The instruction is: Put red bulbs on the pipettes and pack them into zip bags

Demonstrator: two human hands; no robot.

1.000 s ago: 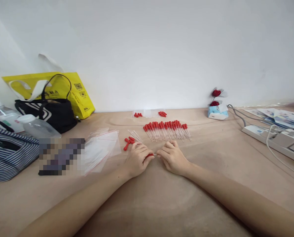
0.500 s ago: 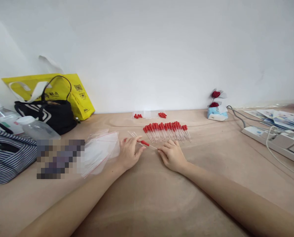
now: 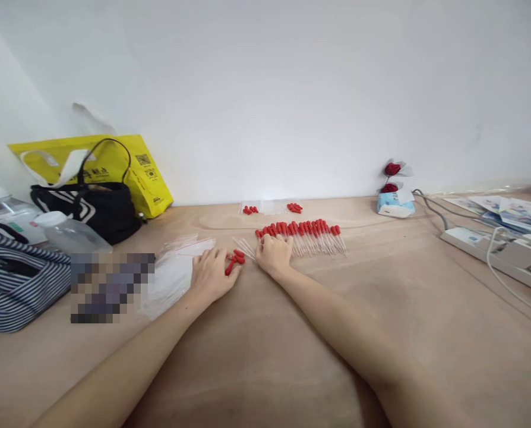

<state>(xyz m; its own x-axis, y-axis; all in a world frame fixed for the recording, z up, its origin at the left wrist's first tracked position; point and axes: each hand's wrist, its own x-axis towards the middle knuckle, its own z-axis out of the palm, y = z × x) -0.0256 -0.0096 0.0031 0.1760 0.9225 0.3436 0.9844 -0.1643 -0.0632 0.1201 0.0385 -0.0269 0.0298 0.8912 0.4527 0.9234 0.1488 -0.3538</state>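
My left hand (image 3: 214, 274) rests at the right edge of the plastic bags, its thumb and fingers closed around a few small red rubber bulbs (image 3: 235, 260). Just right of it, my right hand (image 3: 275, 254) lies curled over the left end of a row of droppers (image 3: 312, 235), thin clear tubes with red bulbs on top. One red bulb shows just beyond its fingertips; what the fingers grip is hidden. Several loose clear tubes (image 3: 244, 245) lie between the hands, their near ends beside my right hand.
Clear zip bags (image 3: 171, 276) lie left of my left hand. Small bags with red bulbs (image 3: 294, 207) lie by the wall. At left are a striped bag (image 3: 20, 285), a bottle (image 3: 76, 232) and a yellow bag (image 3: 152, 178). At right are a tissue pack (image 3: 395, 205) and a power strip (image 3: 492, 249).
My right hand has moved left to the row's left end, where another red bulb now shows. The dropper held between both hands is no longer there. My left hand has shifted slightly left.
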